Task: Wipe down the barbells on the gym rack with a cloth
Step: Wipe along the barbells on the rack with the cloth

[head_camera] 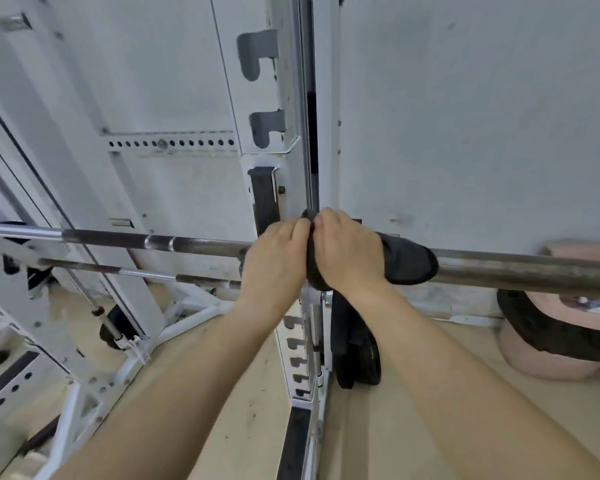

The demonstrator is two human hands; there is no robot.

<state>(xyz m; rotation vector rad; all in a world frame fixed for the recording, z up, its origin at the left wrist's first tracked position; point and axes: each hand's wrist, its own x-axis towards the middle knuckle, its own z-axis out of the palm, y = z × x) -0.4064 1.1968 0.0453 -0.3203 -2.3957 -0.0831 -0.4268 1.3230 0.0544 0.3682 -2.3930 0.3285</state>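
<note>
A long steel barbell runs across the view at mid height, resting on the white rack upright. A dark cloth is wrapped round the bar just right of the upright. My right hand grips the cloth over the bar. My left hand sits beside it on the left, fingers curled round the bar and the cloth's edge. The bar's thicker sleeve extends to the right. A second, thinner bar lies lower behind on the left.
Grey hooks stick out of the upright above the bar. A white wall stands close behind. Black and pink weight plates lean at the right on the floor. A black plate hangs under my right wrist. White rack frame parts fill the lower left.
</note>
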